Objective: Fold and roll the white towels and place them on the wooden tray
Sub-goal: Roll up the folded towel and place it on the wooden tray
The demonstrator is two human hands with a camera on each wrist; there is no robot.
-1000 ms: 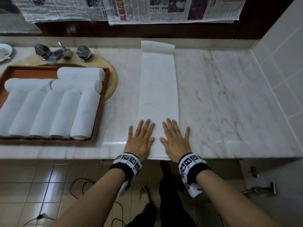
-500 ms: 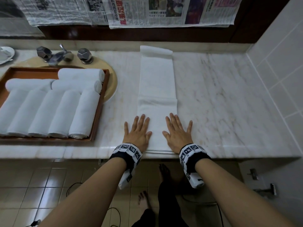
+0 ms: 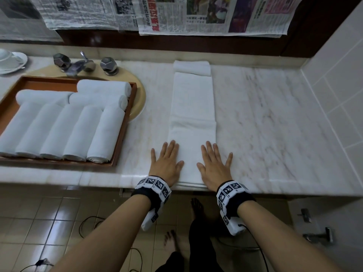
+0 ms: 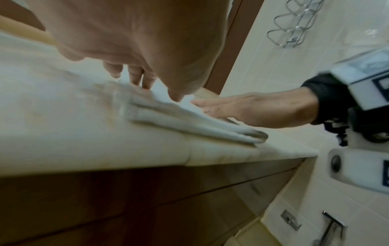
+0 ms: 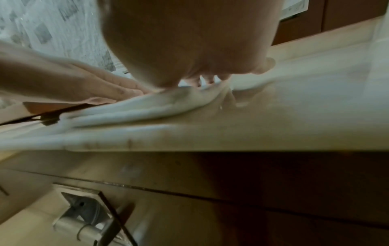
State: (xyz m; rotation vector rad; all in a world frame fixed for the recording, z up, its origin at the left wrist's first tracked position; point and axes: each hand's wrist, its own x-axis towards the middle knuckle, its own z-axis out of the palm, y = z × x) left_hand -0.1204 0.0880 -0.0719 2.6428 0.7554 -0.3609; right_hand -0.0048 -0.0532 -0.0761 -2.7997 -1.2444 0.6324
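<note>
Rolled white towels (image 3: 64, 124), eight, packed in wooden tray (image 3: 125, 132) at left of marble surface (image 3: 265, 134). Left hand (image 3: 166, 163) flat, fingers spread, pressing near-left edge of folded towel (image 3: 193, 107): long narrow white strip, layered near end, far end turned over. Right hand (image 3: 214, 165) flat, spread, on near-right edge.

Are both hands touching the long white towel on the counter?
Touching. In the head view, the left hand and right hand lie flat on the near end of the long white folded towel, their outer fingers spilling onto the marble counter.
</note>
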